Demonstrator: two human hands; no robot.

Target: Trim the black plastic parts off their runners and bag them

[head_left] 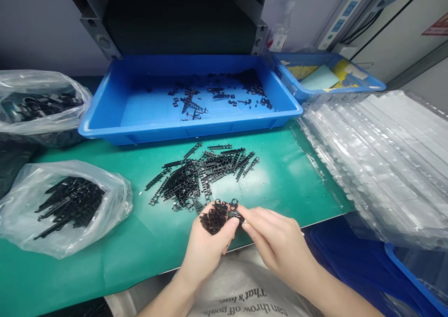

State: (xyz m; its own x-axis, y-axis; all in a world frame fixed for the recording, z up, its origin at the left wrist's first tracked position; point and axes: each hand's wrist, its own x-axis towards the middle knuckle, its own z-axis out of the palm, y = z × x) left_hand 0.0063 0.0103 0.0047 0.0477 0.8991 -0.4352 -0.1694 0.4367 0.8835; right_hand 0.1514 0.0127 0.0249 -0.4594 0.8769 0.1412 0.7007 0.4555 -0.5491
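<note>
My left hand [210, 242] is wrapped round a bundle of black plastic strips [214, 218], with their ring-shaped ends facing up. Against the bundle's right side, the thumb and fingers of my right hand [276, 235] pinch one small black plastic piece [238, 216]; its exact shape is partly hidden by the fingertips. Just beyond both hands, a loose pile of similar black strips [185, 179] lies on the green table mat [276, 168].
Behind the pile stands a blue tray [196, 130] with scattered black bits. Plastic bags of black parts [115, 214] [80, 88] sit at left. Stacked clear plastic trays [378, 158] fill the right side, before a blue basket [297, 91]. A bottle [280, 32] stands behind.
</note>
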